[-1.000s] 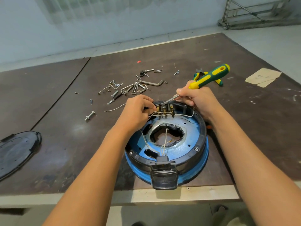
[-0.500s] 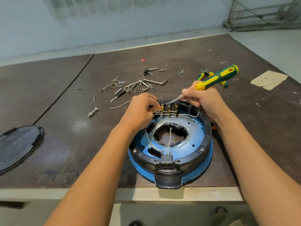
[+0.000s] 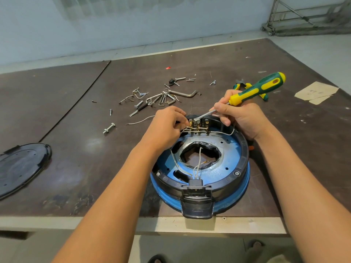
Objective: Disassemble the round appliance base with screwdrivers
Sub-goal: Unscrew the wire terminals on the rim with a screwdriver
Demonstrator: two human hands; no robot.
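The round appliance base (image 3: 233, 179), blue with a black ring, lies open side up at the table's near edge. A terminal block (image 3: 199, 124) with brass contacts and white wires sits at its far rim. My right hand (image 3: 237, 116) grips a green and yellow screwdriver (image 3: 258, 90), its metal tip resting on the terminal block. My left hand (image 3: 167, 124) pinches a white wire (image 3: 185, 129) at the block's left end.
Loose screws, bolts and hex keys (image 3: 161, 98) lie scattered behind the base. A black round cover (image 3: 19, 168) lies at the left. Yellow and green pliers (image 3: 247, 87) and a paper scrap (image 3: 315, 93) sit at the right. A metal frame (image 3: 303, 16) stands far right.
The view has shifted slightly. Both hands stay at the terminal block, with the screwdriver tip still on it.
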